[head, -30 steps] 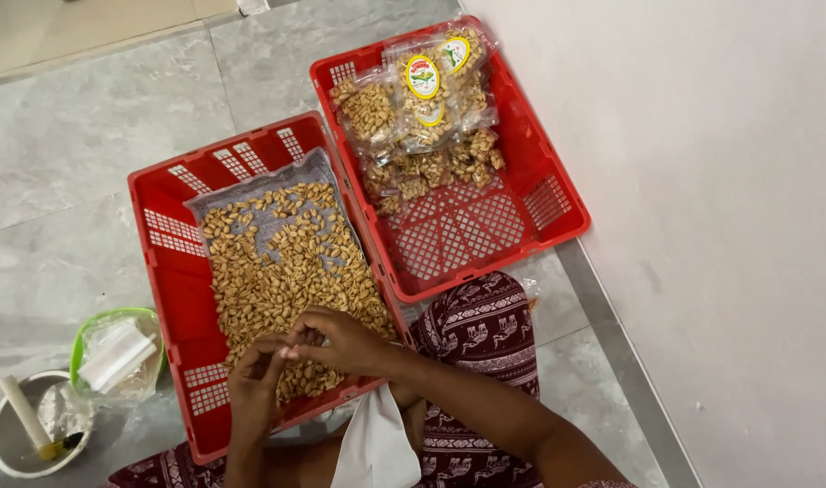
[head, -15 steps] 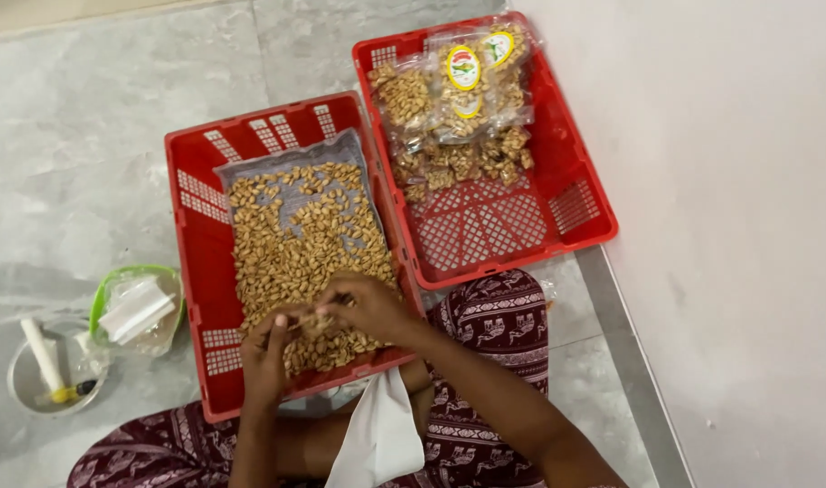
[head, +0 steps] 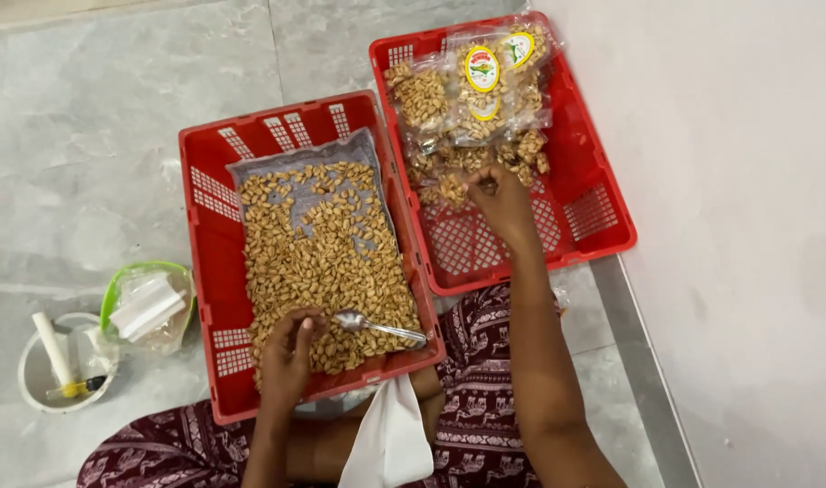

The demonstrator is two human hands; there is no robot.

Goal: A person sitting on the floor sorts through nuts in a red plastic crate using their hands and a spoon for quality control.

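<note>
The small clear bag of nuts (head: pixel 449 185) lies at the near edge of the pile of filled bags (head: pixel 472 104) in the red crate (head: pixel 603 230) at the upper right of the frame. The right hand (head: pixel 499 203) reaches over that crate with its fingertips pinched closed on the top of this bag. It looks light and floppy, the plastic slick and crinkly, the nuts inside loose enough to shift and brittle enough to crack if squeezed, so the gathered neck above the filling seems the safest place to hold it.

In the middle of the frame a second red crate (head: pixel 216 239) holds a grey sheet (head: pixel 259 172) heaped with loose roasted nuts (head: pixel 327 262). A metal spoon (head: pixel 377 327) rests on them at the lower edge, bowl to the left. The left hand (head: pixel 291 357) sits on the nuts just beside the spoon's bowl, fingers curled but, as far as I can see, gripping nothing.

At the lower left, on the grey tiled floor (head: pixel 105 108), are a green-rimmed tub (head: pixel 151 303) with folded plastic and a white bowl (head: pixel 42 380) with a candle. A white cloth (head: pixel 390 443) lies over the patterned lap at the bottom
</note>
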